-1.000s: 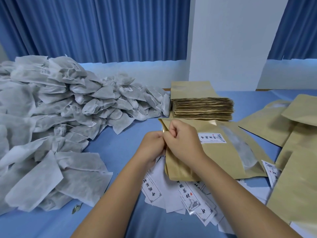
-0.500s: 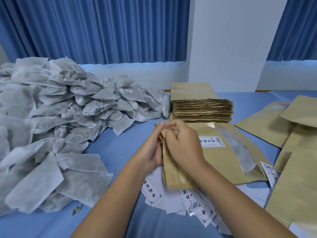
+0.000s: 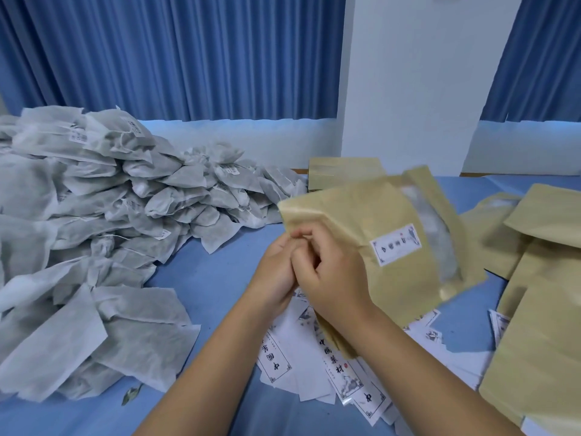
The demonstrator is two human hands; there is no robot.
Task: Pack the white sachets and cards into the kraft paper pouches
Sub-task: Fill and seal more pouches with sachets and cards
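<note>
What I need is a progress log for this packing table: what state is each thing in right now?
Held pouch: lifted off the table, tilted, pale contents showing through its window.
Left hand: pinches the pouch's top edge.
Right hand: grips the same edge.
Sachet pile: loose heap, unpacked.
Cards: scattered flat below the hands.
Pouch stack: flat, behind the held pouch.
Pouches at right: lying flat.

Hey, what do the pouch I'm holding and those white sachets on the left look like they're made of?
Pouch: matte tan kraft paper, going by its dull brown face; its cloudy window strip looks like frosted plastic. Sachets: probably thin non-woven or filter-paper fabric, soft, creased and faintly see-through, greyish inside.
</note>
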